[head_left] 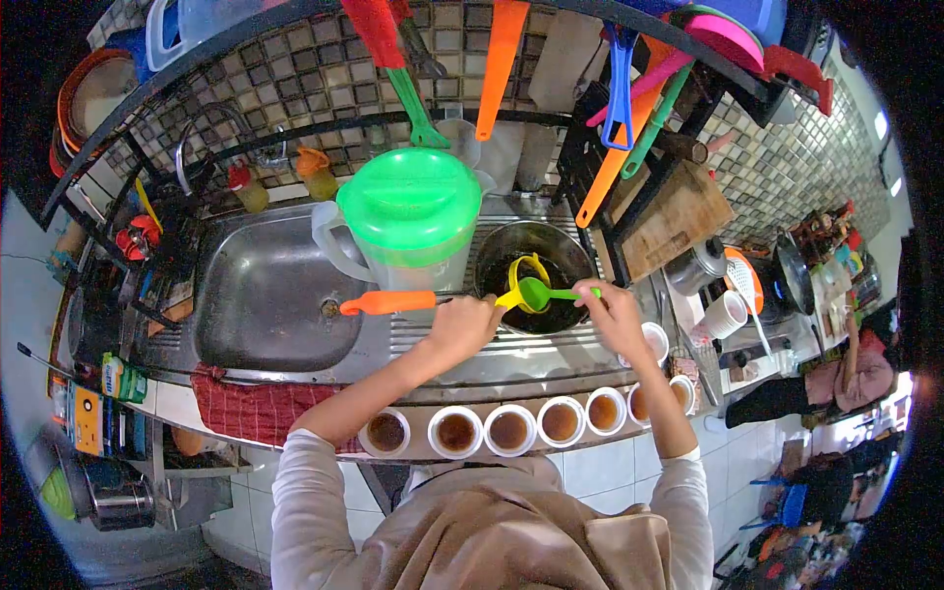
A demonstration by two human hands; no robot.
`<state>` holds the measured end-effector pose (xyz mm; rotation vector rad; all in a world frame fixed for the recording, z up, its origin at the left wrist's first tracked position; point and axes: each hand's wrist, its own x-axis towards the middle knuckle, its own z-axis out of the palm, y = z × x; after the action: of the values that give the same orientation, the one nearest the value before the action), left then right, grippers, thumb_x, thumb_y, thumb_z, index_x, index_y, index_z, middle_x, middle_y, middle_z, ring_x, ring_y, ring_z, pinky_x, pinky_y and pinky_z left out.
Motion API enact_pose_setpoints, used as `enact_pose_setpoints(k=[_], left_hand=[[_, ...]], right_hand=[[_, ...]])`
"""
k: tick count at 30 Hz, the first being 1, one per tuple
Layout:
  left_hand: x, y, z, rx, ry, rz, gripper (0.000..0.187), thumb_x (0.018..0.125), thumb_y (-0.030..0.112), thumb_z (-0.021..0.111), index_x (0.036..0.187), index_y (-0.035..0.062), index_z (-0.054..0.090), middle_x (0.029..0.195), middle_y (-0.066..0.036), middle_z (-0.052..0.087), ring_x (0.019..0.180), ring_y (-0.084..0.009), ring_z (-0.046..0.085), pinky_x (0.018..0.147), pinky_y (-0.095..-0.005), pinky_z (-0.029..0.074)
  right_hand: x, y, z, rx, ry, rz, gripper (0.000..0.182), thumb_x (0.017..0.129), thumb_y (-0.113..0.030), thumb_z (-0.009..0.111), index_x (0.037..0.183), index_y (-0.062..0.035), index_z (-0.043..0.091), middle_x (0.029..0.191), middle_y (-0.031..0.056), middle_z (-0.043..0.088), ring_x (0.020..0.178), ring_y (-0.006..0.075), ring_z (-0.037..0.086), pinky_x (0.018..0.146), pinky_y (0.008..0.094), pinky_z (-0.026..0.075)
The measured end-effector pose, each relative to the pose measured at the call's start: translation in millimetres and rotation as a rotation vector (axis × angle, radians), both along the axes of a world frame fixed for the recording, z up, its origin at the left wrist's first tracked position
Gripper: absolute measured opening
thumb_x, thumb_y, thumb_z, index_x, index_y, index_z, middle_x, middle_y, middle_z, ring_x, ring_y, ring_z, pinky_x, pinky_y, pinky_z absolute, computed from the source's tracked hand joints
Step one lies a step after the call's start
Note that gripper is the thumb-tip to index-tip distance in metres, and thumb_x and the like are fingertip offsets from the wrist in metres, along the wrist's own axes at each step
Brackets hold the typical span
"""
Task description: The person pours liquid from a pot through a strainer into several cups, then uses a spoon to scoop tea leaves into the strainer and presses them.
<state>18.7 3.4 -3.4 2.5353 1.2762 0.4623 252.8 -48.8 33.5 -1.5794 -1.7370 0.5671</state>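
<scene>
My left hand (466, 324) is closed round the handle of a yellow ladle (531, 265), whose round head is over the pot. An orange handle end (393, 302) sticks out on the other side of that fist. My right hand (615, 317) pinches the handle of a green spoon (535, 293); its bowl overlaps the ladle in this view. Beneath both is a metal pot (482, 275) with dark liquid, standing on the ribbed drainboard. A row of several white cups with brown liquid, among them one cup (455, 432), lines the counter's front edge.
A pitcher (409, 211) with a green lid stands left of the pot, beside the steel sink (280, 295). A red cloth (258, 408) hangs over the front edge. Utensils hang from the rack above. Stacked cups (723, 313) and another person (851, 379) are at right.
</scene>
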Motion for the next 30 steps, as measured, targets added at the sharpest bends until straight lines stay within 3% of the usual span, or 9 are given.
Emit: enact_pose_setpoints(k=[2, 5, 8, 10, 17, 20, 22, 26, 30], left_hand=[[0.3, -0.3, -2.7, 0.096, -0.001, -0.012, 0.03, 0.083, 0.03, 0.049, 0.078, 0.0019, 0.058, 0.053, -0.015, 0.056, 0.048, -0.031, 0.057, 0.042, -0.0422, 0.046], [0.6, 0.2, -3.1, 0.074, 0.048, -0.002, 0.034, 0.083, 0.033, 0.048, 0.077, 0.0017, 0.059, 0.052, -0.014, 0.056, 0.047, -0.0308, 0.057, 0.042, -0.0414, 0.045], [-0.3, 1.2, -4.2, 0.083, 0.051, -0.023, 0.035, 0.083, 0.034, 0.047, 0.078, 0.0018, 0.06, 0.051, -0.014, 0.055, 0.046, -0.0305, 0.057, 0.041, -0.0408, 0.045], [-0.3, 0.7, -0.9, 0.077, 0.059, -0.021, 0.036, 0.083, 0.035, 0.048, 0.078, 0.0017, 0.061, 0.05, -0.014, 0.055, 0.046, -0.03, 0.057, 0.041, -0.0404, 0.045], [-0.1, 1.9, -8.8, 0.124, 0.052, -0.023, 0.038, 0.082, 0.036, 0.049, 0.076, 0.0014, 0.061, 0.049, -0.013, 0.055, 0.044, -0.0285, 0.057, 0.039, -0.0388, 0.045], [-0.1, 1.2, -7.4, 0.131, 0.058, -0.02, 0.038, 0.082, 0.036, 0.049, 0.077, 0.0016, 0.062, 0.05, -0.013, 0.055, 0.044, -0.0286, 0.057, 0.039, -0.0388, 0.045], [-0.1, 1.0, -7.6, 0.128, 0.067, -0.021, 0.037, 0.082, 0.036, 0.049, 0.077, 0.0019, 0.061, 0.05, -0.013, 0.055, 0.045, -0.0284, 0.057, 0.039, -0.0387, 0.045], [-0.1, 0.7, -7.8, 0.134, 0.049, -0.009, 0.036, 0.082, 0.036, 0.049, 0.077, 0.0028, 0.061, 0.05, -0.012, 0.056, 0.045, -0.028, 0.057, 0.039, -0.0388, 0.045], [-0.3, 1.4, -4.3, 0.055, 0.089, -0.044, 0.037, 0.084, 0.038, 0.045, 0.085, 0.0033, 0.058, 0.054, -0.015, 0.056, 0.05, -0.0316, 0.058, 0.044, -0.0425, 0.046]], right_hand=[[2.3, 4.9, 0.1, -0.14, 0.168, -0.026, 0.022, 0.086, -0.022, 0.048, 0.092, -0.0038, 0.059, 0.082, 0.014, 0.061, 0.06, 0.0284, 0.058, 0.056, 0.0335, 0.044], [5.3, 12.3, -10.4, 0.075, -0.057, -0.051, 0.021, 0.086, -0.022, 0.048, 0.092, -0.0046, 0.059, 0.084, 0.0133, 0.061, 0.065, 0.0296, 0.058, 0.058, 0.0347, 0.045], [1.7, 13.3, -13.4, 0.214, -0.333, 0.149, 0.021, 0.086, -0.019, 0.048, 0.092, -0.0014, 0.058, 0.082, 0.0143, 0.06, 0.071, 0.0294, 0.059, 0.064, 0.0327, 0.046], [-4.3, 12.3, -10.3, 0.111, -0.172, 0.167, 0.021, 0.086, -0.019, 0.048, 0.092, -0.0013, 0.058, 0.086, 0.0152, 0.059, 0.078, 0.0329, 0.057, 0.069, 0.0349, 0.044], [-5.3, 13.4, -13.6, 0.135, -0.237, 0.127, 0.021, 0.086, -0.018, 0.048, 0.091, -0.0006, 0.058, 0.086, 0.0154, 0.059, 0.078, 0.0318, 0.058, 0.068, 0.0347, 0.044], [-4.9, 13.1, -13.2, -0.014, 0.025, 0.001, 0.02, 0.085, -0.02, 0.049, 0.09, -0.004, 0.06, 0.089, 0.0142, 0.06, 0.077, 0.0318, 0.058, 0.066, 0.0373, 0.046], [-5.6, 11.7, -8.4, 0.164, -0.254, 0.044, 0.02, 0.085, -0.021, 0.049, 0.091, -0.0044, 0.059, 0.087, 0.014, 0.06, 0.075, 0.0323, 0.058, 0.065, 0.038, 0.046], [-1.4, 8.8, -7.4, 0.135, -0.158, 0.086, 0.019, 0.085, -0.021, 0.049, 0.091, -0.0055, 0.059, 0.085, 0.013, 0.06, 0.074, 0.0325, 0.057, 0.063, 0.0386, 0.046], [-3.3, -2.7, 9.2, 0.204, -0.396, -0.059, 0.018, 0.085, -0.022, 0.049, 0.09, -0.0075, 0.058, 0.083, 0.0107, 0.059, 0.071, 0.0311, 0.057, 0.06, 0.0385, 0.046]])
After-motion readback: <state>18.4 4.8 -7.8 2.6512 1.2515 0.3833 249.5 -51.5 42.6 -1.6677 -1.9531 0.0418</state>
